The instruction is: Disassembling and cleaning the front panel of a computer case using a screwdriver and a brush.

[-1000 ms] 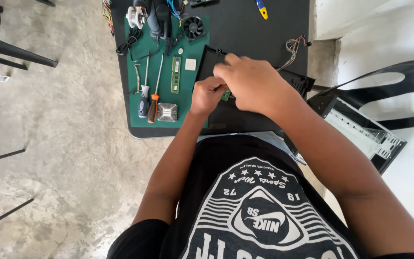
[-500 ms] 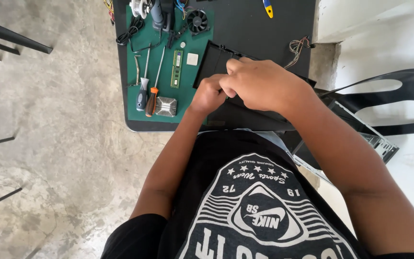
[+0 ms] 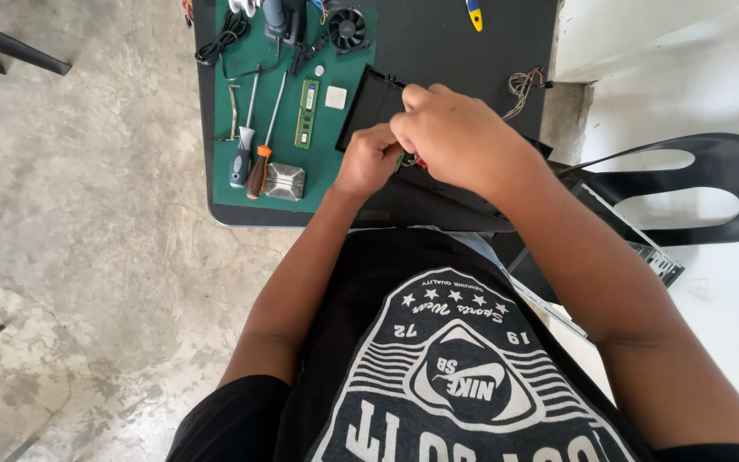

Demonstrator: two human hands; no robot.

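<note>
Your left hand [image 3: 369, 161] — fingers curled on the black panel [image 3: 368, 104] | your right hand [image 3: 459, 137] — fingers clenched over it, contents hidden | green mat [image 3: 335, 171] beside.

My workspace, seen from above.
I sit over a worn grey concrete floor [image 3: 79, 257] at a small black table [image 3: 438, 34]; a glossy black plastic chair [image 3: 712, 192] stands beside a white wall [image 3: 635, 34] in daylight.
</note>
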